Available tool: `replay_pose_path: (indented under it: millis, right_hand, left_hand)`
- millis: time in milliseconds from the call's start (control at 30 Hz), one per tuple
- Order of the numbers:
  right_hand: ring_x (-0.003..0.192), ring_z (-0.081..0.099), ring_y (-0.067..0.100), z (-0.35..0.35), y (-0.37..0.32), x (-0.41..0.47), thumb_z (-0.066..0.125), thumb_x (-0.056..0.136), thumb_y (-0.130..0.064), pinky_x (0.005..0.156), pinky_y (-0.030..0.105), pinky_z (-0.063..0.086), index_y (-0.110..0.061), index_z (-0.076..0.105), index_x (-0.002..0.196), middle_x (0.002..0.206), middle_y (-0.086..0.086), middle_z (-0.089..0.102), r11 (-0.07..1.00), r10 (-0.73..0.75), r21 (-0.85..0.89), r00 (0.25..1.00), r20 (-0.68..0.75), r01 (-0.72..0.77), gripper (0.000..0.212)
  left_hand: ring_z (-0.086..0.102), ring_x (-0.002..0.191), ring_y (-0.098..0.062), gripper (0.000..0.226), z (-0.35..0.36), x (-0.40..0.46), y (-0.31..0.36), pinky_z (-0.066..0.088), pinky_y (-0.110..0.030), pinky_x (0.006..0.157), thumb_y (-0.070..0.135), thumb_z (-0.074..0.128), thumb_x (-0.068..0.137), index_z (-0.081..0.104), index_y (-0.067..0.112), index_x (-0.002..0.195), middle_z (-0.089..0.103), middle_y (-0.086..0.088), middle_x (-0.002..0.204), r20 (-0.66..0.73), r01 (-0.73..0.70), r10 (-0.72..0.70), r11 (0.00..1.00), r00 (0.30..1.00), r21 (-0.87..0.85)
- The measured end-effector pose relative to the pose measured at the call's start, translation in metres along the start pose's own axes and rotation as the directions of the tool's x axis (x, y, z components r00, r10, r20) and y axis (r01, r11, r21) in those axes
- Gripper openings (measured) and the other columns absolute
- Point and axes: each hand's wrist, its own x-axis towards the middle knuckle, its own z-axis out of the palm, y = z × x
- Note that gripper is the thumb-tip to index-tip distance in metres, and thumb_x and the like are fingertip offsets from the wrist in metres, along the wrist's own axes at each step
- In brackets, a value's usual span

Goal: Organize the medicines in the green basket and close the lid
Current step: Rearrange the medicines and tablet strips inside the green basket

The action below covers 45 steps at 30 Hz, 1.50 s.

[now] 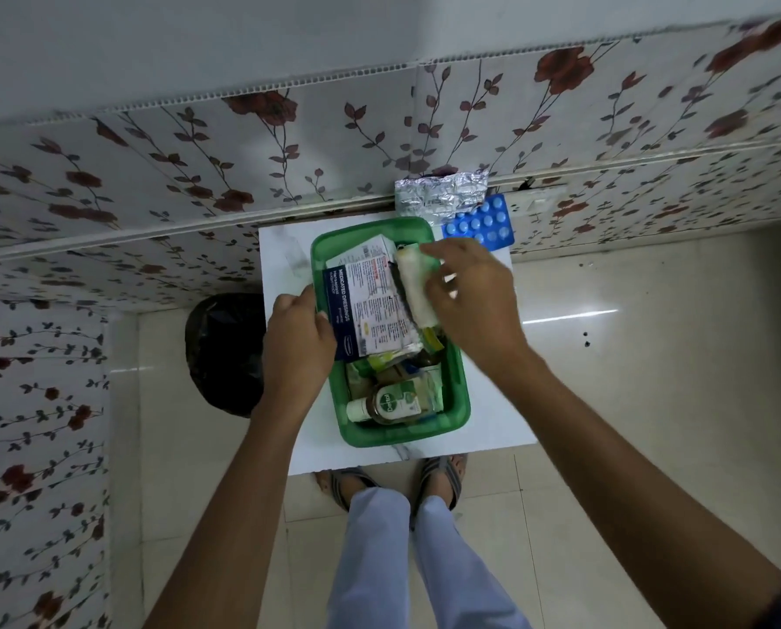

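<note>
A green basket point(459, 401) stands on a small white table point(506, 401), full of medicine packs. A white and blue box marked Medicated Dressings point(370, 306) lies across its top. At the near end lies a brown Dettol bottle point(388, 404) with a white cap. My left hand point(298, 342) grips the basket's left rim beside that box. My right hand point(475, 301) is shut on a white gauze roll point(413, 288), pressing it into the right side of the basket. A silver blister strip point(438, 195) and a blue blister strip point(481, 224) lie beyond the basket. No lid is in view.
The table stands against a floral-papered wall point(243, 143). A black bin point(225, 351) sits on the floor left of the table. My sandalled feet point(393, 483) are at the table's near edge on pale floor tiles.
</note>
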Motion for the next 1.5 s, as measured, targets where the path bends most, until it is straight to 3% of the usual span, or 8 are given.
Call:
replay_pose_path:
  millis: [267,500,733,967,1067,1267,1400,1500]
  right_hand:
    - [0.12,0.041,0.04,0.003,0.08,0.07,0.042,0.095,-0.034,0.099,0.045,0.035,0.005,0.036,0.129,0.132,0.026,0.044,0.806,0.475,-0.373,0.878,-0.053,-0.459,0.053]
    - [0.113,0.052,0.035,0.022,0.104,0.07,0.057,0.088,-0.023,0.092,0.04,0.045,0.003,0.046,0.119,0.123,0.023,0.054,0.787,0.546,-0.284,0.833,-0.094,-0.548,0.042]
    - [0.075,0.056,0.026,-0.012,0.098,0.025,0.051,0.085,-0.012,0.062,0.027,0.04,-0.002,0.061,0.08,0.079,0.011,0.06,0.784,0.615,-0.073,0.787,-0.042,-0.617,0.015]
    - [0.079,0.049,0.017,-0.06,0.027,-0.031,0.046,0.093,-0.016,0.059,0.019,0.027,-0.005,0.062,0.104,0.089,0.006,0.058,0.938,0.321,-0.043,0.908,-0.269,-0.344,0.022]
    - [0.08,0.048,0.017,-0.056,0.002,-0.032,0.049,0.092,-0.012,0.066,0.021,0.028,-0.007,0.065,0.103,0.092,0.012,0.061,0.983,0.165,-0.064,0.984,-0.072,-0.17,0.02]
    - [0.073,0.049,0.011,-0.025,-0.011,-0.003,0.049,0.093,-0.025,0.055,0.007,0.032,-0.015,0.066,0.107,0.083,-0.003,0.057,0.991,0.106,0.06,0.968,0.227,-0.122,0.024]
    - [0.094,0.061,0.027,-0.005,0.042,0.053,0.049,0.091,-0.016,0.079,0.027,0.044,-0.01,0.064,0.113,0.108,0.012,0.067,0.979,0.174,-0.095,0.984,-0.05,-0.178,0.027]
    - [0.117,0.052,0.034,0.014,0.072,0.082,0.053,0.088,-0.01,0.097,0.039,0.042,-0.008,0.05,0.128,0.131,0.018,0.055,0.952,0.056,-0.306,0.99,0.131,-0.013,0.04]
  left_hand:
    - [0.057,0.108,-0.034,0.044,-0.008,0.016,0.0,0.045,-0.04,0.097,0.016,0.049,0.088,0.048,0.009,0.132,0.053,-0.018,0.128,0.009,0.096,-0.096,0.986,0.995,-0.139]
    - [0.053,0.076,-0.015,0.049,0.003,0.018,0.006,0.039,-0.018,0.064,0.013,0.032,0.098,0.025,0.017,0.146,0.064,-0.011,0.094,0.019,0.073,-0.07,0.96,0.997,-0.272]
    - [0.041,0.104,-0.006,0.045,0.003,0.014,0.004,0.033,-0.016,0.083,0.013,0.032,0.099,0.03,0.02,0.143,0.053,-0.013,0.137,0.028,0.097,-0.094,0.897,0.995,-0.432]
    - [0.051,0.122,-0.016,0.044,0.0,0.011,0.004,0.038,-0.024,0.101,0.011,0.036,0.096,0.043,0.018,0.138,0.055,-0.009,0.136,-0.014,0.111,-0.131,0.889,0.991,-0.443]
    - [0.055,0.116,-0.012,0.035,-0.014,-0.009,0.016,0.041,-0.013,0.094,0.023,0.043,0.095,0.055,0.016,0.127,0.061,-0.004,0.126,-0.208,-0.074,-0.041,0.853,0.977,-0.517]
    - [0.065,0.076,-0.006,0.017,-0.023,-0.018,0.023,0.055,-0.033,0.076,0.023,0.067,0.08,0.065,0.023,0.097,0.069,0.006,0.084,0.069,0.013,0.034,0.809,0.997,-0.587]
    - [0.064,0.068,-0.006,0.012,-0.025,-0.016,0.014,0.054,-0.032,0.068,0.02,0.066,0.082,0.065,0.014,0.091,0.068,0.002,0.077,-0.005,0.066,-0.087,0.791,0.996,-0.608]
    - [0.064,0.066,-0.004,0.01,-0.026,-0.015,0.01,0.053,-0.028,0.062,0.018,0.067,0.081,0.062,0.018,0.09,0.066,0.006,0.077,-0.01,0.101,-0.137,0.778,0.991,-0.62]
